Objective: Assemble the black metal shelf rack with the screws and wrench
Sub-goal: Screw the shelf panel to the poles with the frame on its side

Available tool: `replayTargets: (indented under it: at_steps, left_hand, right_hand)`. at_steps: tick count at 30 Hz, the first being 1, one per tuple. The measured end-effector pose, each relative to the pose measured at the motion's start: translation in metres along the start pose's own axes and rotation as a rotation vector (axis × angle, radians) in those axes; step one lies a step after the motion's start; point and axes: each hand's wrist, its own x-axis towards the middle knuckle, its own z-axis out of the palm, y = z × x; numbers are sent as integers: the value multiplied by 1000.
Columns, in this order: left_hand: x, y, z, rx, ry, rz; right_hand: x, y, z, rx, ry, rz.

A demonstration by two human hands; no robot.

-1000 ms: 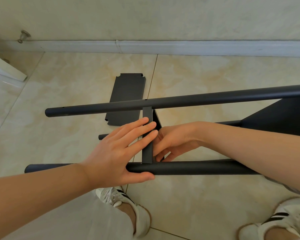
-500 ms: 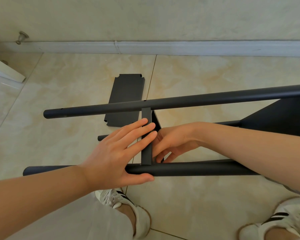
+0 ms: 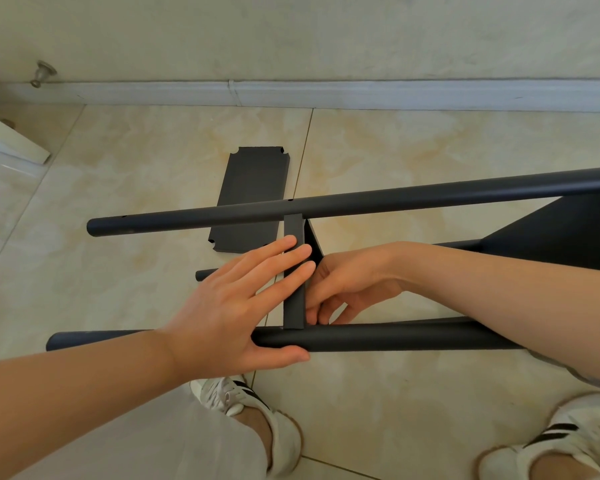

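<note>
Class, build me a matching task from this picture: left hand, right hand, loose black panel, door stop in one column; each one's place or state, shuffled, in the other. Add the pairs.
1 left hand
2 right hand
3 loose black panel
4 door stop

A flat on the floor tiles, partly behind the far pole
B fingers curled beside the crossbar, at the near pole
C at the skirting, top left
D fingers straight across the crossbar

Pairs: 1-D, 2-B, 3-A, 4-C

Round metal rack tubes [image 3: 430,195] and the far flat metal panel [image 3: 253,178] are matte black; glossy floor tiles [image 3: 136,188] are cream, marbled amber; near sneakers [image 3: 284,441] are white, black-striped.
</note>
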Motion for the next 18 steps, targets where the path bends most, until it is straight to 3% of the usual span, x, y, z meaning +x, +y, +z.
replayTargets:
  at_steps: [18]
  left_hand:
    - [-1, -2, 2, 3, 4, 4]
  right_hand:
    - [-4, -3, 1, -47, -32, -8]
